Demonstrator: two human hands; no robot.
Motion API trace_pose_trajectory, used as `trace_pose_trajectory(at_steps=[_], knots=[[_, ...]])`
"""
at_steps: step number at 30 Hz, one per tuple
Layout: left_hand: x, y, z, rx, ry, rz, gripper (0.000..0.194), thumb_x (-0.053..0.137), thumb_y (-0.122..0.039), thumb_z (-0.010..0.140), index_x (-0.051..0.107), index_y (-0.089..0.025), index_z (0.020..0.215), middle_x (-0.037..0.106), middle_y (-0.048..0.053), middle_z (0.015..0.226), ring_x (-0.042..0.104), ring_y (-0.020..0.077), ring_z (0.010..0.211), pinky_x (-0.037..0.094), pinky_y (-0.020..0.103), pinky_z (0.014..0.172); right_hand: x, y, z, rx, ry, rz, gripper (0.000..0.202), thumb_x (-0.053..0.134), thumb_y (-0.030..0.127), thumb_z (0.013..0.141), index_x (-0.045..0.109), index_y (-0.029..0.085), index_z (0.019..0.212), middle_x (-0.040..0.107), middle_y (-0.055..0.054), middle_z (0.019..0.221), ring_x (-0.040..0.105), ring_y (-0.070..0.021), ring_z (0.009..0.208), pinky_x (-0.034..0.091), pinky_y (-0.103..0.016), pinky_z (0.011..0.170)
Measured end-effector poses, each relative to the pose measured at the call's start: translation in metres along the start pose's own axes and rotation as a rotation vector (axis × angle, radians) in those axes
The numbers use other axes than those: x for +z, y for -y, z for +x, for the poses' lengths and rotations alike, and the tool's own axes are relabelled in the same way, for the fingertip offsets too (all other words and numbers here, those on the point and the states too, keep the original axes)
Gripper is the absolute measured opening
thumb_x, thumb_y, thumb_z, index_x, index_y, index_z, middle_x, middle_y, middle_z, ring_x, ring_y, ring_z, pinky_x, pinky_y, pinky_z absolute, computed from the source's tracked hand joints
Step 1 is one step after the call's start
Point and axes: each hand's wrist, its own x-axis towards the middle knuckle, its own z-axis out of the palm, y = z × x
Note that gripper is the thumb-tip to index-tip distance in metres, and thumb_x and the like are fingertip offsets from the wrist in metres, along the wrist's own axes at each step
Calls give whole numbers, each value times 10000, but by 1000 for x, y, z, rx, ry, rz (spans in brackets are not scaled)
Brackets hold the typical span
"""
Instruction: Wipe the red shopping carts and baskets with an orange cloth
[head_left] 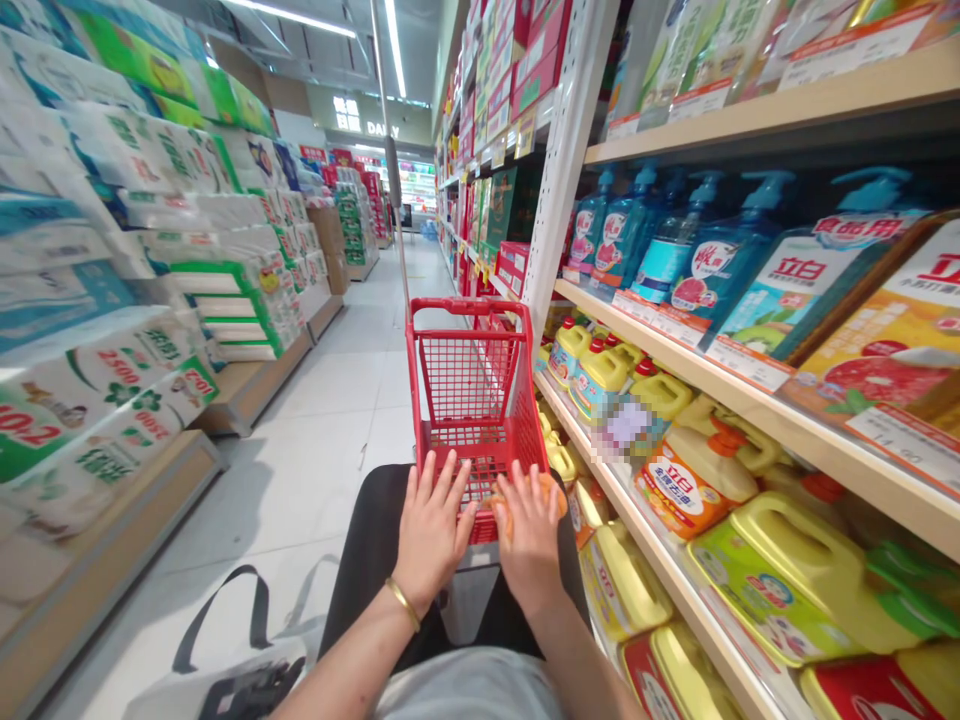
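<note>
A red shopping basket cart with mesh sides stands just beyond my knees. My left hand, a gold bangle on its wrist, is held palm down over my lap at the cart's near end, fingers spread. Beside it my right hand is also palm down with its fingers apart. Under and around those fingers shows an orange item, perhaps a cloth; most of it is hidden, and I cannot tell how firmly the hand touches it.
Shelves on the right hold blue pump bottles above yellow detergent jugs. Tissue packs are stacked on low platforms at left. A white bag with a dark strap is on the floor. The tiled aisle runs ahead. A thin pole rises beside the cart.
</note>
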Motion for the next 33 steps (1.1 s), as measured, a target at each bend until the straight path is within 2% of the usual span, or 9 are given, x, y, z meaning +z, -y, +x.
trace_pose_trajectory(at_steps=[4,6,10,12,19,22,25,27,33], knots=[[-3,6,0,2,1,4,574,495,-331,1029,423,-250,1593,349,53,1689,160,344,1613,261,617,1271,5,29,-5,-171,13,24,439,454,286,1084,537,249,1514,500,-33,1600,349,-219,1555,94,-478,1322],[-2,8,1,5,-8,4,591,503,-328,1025,404,-251,1603,341,57,1693,163,347,1612,272,619,1266,-1,13,-2,-148,25,7,445,439,297,1093,513,254,1529,488,-34,1609,371,-216,1544,69,-497,1321],[2,4,1,11,-19,3,629,518,-331,1017,364,-252,1621,329,63,1697,167,350,1611,277,620,1263,-15,-37,7,90,-16,-69,444,358,301,1112,518,232,1520,447,-66,1635,295,-275,1578,74,-618,1286],[3,1,1,11,-15,3,623,522,-337,1015,378,-249,1615,331,63,1695,164,348,1612,266,621,1268,-15,-42,9,126,-25,-76,445,351,308,1112,534,213,1507,444,-85,1636,272,-293,1586,106,-633,1276],[-1,7,0,3,0,15,588,512,-338,1024,416,-244,1596,341,58,1693,151,341,1615,259,608,1277,6,22,-2,-95,-19,-24,428,464,286,1083,548,273,1502,504,-38,1600,327,-243,1566,100,-522,1309],[-1,10,1,1,-2,15,588,513,-338,1023,416,-253,1597,337,56,1694,159,345,1613,261,611,1275,-4,4,0,-82,27,-27,454,434,289,1092,495,279,1542,465,-37,1627,325,-233,1567,75,-537,1313],[1,6,1,-5,-3,0,604,519,-337,1018,401,-255,1605,328,52,1698,158,342,1613,243,611,1283,-18,-31,6,94,16,-41,455,358,315,1110,494,263,1541,404,-50,1663,230,-280,1600,90,-636,1284],[1,2,1,-6,-1,-10,611,520,-339,1017,392,-259,1609,324,47,1699,149,341,1615,234,613,1285,-20,-38,8,169,-3,-24,462,333,338,1113,509,234,1529,386,-68,1672,186,-304,1610,137,-663,1267],[-1,3,-1,5,15,2,592,493,-325,1029,394,-248,1608,322,50,1700,147,330,1617,248,600,1285,4,30,-4,-52,16,43,427,413,300,1096,565,248,1492,483,-43,1612,340,-255,1559,137,-541,1306]])
